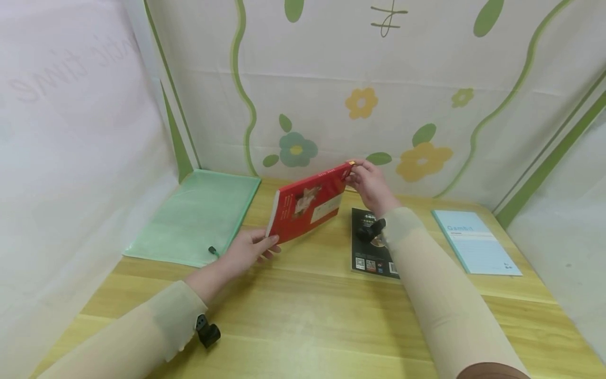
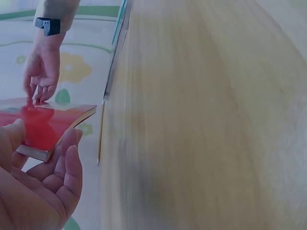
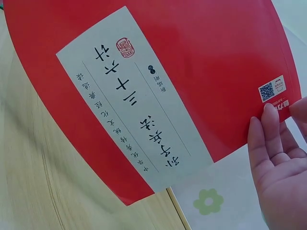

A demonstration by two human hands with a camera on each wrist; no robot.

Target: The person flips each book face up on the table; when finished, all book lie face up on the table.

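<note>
So, red softcover book with pale title label [image 1: 310,202] already lifted off wooden counter [image 1: 303,316], held tilted mid-air between both hands. Lower corner gripped by left hand [image 1: 246,250], top corner pinched by right hand [image 1: 371,184]. Nothing set down yet. Green zip pouch [image 1: 196,216], dark booklet [image 1: 371,252], light-blue booklet [image 1: 475,242] left lying untouched.

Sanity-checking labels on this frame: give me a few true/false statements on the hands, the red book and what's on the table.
1. Both hands hold the red book off the table. True.
2. The left hand grips the book's far corner. False: it holds the near lower corner; the right hand pinches the far one.
3. A green folder lies at the table's left. True.
4. The dark book sits on the light blue book. False: they lie apart.
</note>
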